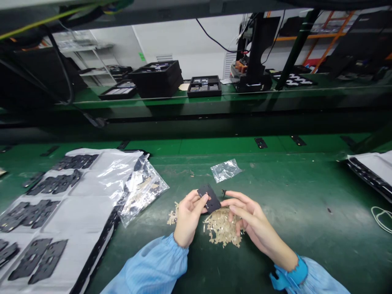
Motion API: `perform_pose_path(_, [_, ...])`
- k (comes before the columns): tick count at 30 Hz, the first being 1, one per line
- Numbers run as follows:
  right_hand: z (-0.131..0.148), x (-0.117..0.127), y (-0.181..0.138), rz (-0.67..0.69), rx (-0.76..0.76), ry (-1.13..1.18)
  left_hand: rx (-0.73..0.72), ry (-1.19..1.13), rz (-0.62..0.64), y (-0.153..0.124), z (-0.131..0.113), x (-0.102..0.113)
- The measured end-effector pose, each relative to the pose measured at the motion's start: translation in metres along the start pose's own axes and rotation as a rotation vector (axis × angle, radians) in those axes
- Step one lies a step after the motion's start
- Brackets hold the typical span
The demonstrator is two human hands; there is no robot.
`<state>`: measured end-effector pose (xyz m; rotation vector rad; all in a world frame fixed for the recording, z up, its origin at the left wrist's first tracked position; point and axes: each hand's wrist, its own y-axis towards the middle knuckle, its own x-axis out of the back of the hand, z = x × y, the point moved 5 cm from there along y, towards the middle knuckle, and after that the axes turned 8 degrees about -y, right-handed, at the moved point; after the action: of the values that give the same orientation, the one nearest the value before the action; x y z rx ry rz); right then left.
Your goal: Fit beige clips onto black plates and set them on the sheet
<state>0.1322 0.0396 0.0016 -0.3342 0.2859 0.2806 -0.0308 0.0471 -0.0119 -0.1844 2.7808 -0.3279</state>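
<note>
Between the thumb and fingers of my left hand (pixel 190 212) is a flat black plate (pixel 209 199), held tilted above the bench. My right hand (pixel 252 218) is just to the right of the plate, its fingers spread over a heap of small beige pieces (pixel 225 228). At the tip of its index finger shows a tiny dark piece (pixel 223 192); whether it sticks to the finger I cannot tell. More beige pieces (pixel 172 216) lie beside my left hand, partly hidden by it.
To the left, a white-lined tray (pixel 85 216) bears rows of black plates (pixel 39 257). A clear bag of pieces (pixel 142 190) overlaps its edge. A small clear bag (pixel 226 170) lies beyond my hands. Black plates (pixel 260 143) rest on the green strip behind. Another tray (pixel 373 175) stands right.
</note>
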Motion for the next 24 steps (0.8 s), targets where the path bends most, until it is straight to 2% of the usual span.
perform_pose_path(3, [0.0, 0.001, 0.001, -0.009, 0.005, -0.012, -0.032, 0.043, -0.003, 0.0, 0.0, 0.004])
perform_pose_path(6, [0.0, 0.005, 0.002, -0.064, 0.034, -0.046, -0.148, 0.13, -0.058, 0.025, -0.014, 0.016])
perform_pose_path(9, [-0.003, 0.007, 0.002, -0.1, 0.055, -0.079, -0.288, 0.402, -0.148, 0.086, -0.042, 0.026])
perform_pose_path(12, [-0.006, 0.01, 0.003, -0.12, 0.064, -0.125, -0.286, 0.517, -0.18, 0.157, -0.066, 0.024])
perform_pose_path(15, [-0.007, 0.018, 0.007, -0.178, 0.072, -0.165, -0.301, 0.661, -0.224, 0.205, -0.085, 0.02])
perform_pose_path(17, [-0.008, 0.025, 0.012, -0.197, 0.061, -0.165, -0.314, 0.762, -0.281, 0.222, -0.091, 0.022])
perform_pose_path(20, [-0.008, 0.031, 0.017, -0.202, 0.035, -0.148, -0.322, 0.912, -0.356, 0.234, -0.096, 0.035])
perform_pose_path(22, [-0.01, 0.032, 0.019, -0.212, 0.025, -0.148, -0.308, 1.009, -0.384, 0.237, -0.103, 0.053])
perform_pose_path(24, [-0.013, 0.032, 0.02, -0.239, 0.037, -0.173, -0.281, 1.099, -0.409, 0.239, -0.116, 0.081])
